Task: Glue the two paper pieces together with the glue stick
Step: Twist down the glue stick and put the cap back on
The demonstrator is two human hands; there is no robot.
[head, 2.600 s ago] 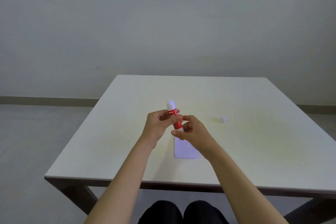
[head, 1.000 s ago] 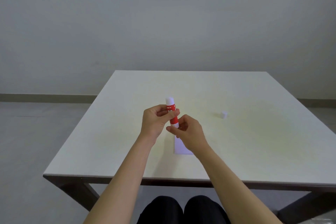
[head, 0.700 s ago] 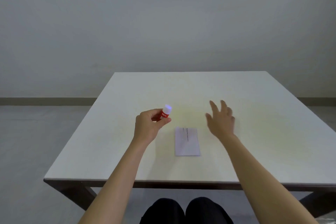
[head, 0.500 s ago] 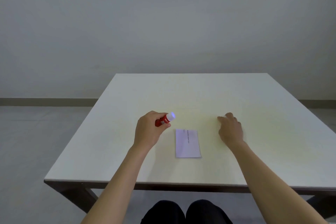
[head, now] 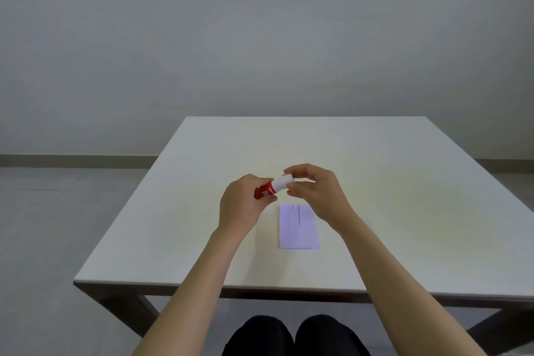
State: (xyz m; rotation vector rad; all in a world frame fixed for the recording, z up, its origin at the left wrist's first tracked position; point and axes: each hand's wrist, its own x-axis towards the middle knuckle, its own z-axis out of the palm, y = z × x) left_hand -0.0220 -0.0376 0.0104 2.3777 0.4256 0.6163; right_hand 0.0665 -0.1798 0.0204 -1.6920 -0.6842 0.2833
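Two hands: both are working above the table [head: 404, 211], near its middle, meeting over one small thing.
Left hand [head: 241, 205]: its fingers are wrapping the red barrel of the glue stick [head: 267, 190], clamped on it and tilting it so the white end is pointing right, toward the other hand.
Right hand [head: 315, 191]: its fingers are pinching together on the white cap [head: 284, 181] at the stick's tip, likely because the cap needs a steady barrel to go on or come off (which of the two I cannot tell from this view).
Paper [head: 299, 225]: a pale sheet is lying flat on the table just near of the hands, with a thin line of print running along it; only one rectangle is showing, so the two pieces are probably lying stacked, though no edge between them is visible.
Placement: the paper is sitting square to the person and within easy reach of both hands.
Stage: judging by the flat sheet, the capping is probably closing the job.
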